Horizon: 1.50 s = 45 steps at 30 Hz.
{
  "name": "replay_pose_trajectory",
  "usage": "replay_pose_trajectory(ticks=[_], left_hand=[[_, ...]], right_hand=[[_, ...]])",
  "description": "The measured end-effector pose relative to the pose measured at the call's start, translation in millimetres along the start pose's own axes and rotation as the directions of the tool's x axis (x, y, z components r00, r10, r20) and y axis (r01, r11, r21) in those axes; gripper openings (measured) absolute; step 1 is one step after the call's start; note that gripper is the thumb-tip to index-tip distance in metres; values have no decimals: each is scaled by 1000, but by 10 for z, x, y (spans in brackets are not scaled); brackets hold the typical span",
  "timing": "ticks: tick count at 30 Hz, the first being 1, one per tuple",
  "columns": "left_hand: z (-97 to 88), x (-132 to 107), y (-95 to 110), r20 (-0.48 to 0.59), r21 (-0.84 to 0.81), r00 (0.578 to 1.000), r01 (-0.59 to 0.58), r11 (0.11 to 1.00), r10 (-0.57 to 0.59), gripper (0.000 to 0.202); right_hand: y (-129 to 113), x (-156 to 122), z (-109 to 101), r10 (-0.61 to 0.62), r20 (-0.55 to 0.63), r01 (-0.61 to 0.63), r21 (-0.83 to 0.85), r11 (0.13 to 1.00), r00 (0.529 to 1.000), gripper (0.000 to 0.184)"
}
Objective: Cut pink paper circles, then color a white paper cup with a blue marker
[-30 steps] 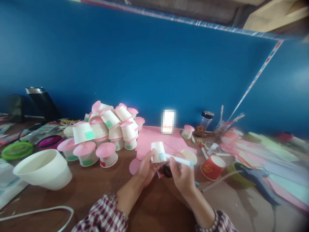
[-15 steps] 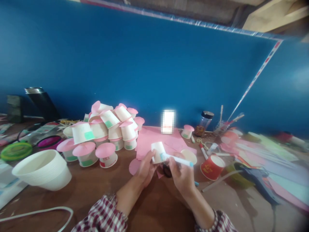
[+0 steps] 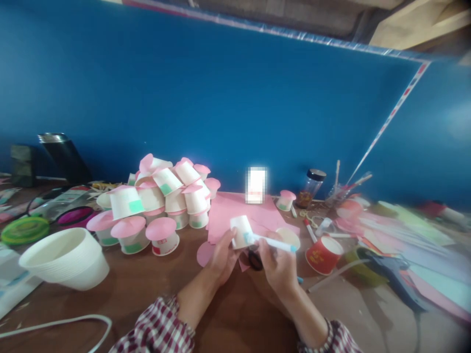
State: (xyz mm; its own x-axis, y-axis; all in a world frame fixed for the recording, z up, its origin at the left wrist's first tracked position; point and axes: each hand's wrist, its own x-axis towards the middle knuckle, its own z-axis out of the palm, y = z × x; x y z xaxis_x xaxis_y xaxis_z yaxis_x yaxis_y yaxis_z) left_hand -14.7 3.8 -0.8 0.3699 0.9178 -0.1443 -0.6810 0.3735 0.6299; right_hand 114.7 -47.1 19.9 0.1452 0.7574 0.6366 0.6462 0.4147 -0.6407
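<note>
Standing at the lower left of the frame, a nested stack of white tubs (image 3: 86, 267) is near a pile of white cups (image 3: 175, 201) with pink discs (image 3: 161, 228). Just below the frame's centre, the left hand (image 3: 223, 257) grips a small white cup (image 3: 241, 230), tilted, a pale blue mark (image 3: 247, 238) on its side. To its right, the right hand (image 3: 276, 268) is closed around a white marker (image 3: 275, 242), its left end at that mark. Right of centre stands a red cup (image 3: 324, 256); a glue gun (image 3: 399, 282) lies at lower right.

A head camera looks forward-down, apparently near the table (image 3: 228, 326).
</note>
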Motion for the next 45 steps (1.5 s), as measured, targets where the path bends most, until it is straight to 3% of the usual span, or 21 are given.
replay_pose_trajectory(ticks=[4,12,17,22,27,33,38,45], left_hand=[[2,4,-2,-45,-33,999,-1,999,-1,23],[4,6,-7,-79,-20,997,12,1000,-14,26],[11,9,-2,-31,-44,999,43,998,-45,28],[22,11,5,-89,-62,995,38,997,-43,27],[41,-4,4,-9,-36,999,51,998,-52,29],[33,6,3,-56,-27,996,68,997,-69,27],[-9,41,-25,51,-75,997,63,995,-60,27],[-38,50,-45,6,-75,998,64,995,-64,28]], right_hand=[[9,-7,5,-1,32,-1,36,999,999,19],[19,-18,0,-4,50,1,70,998,999,16],[20,-15,5,10,41,-13,68,998,999,18],[7,-9,3,10,66,-18,112,994,998,18],[15,-18,9,38,52,-43,105,994,998,20],[-2,-21,-3,94,100,-109,154,982,991,17],[-9,-5,-8,124,105,-142,183,973,987,17],[-13,12,-22,126,121,-145,158,977,985,22]])
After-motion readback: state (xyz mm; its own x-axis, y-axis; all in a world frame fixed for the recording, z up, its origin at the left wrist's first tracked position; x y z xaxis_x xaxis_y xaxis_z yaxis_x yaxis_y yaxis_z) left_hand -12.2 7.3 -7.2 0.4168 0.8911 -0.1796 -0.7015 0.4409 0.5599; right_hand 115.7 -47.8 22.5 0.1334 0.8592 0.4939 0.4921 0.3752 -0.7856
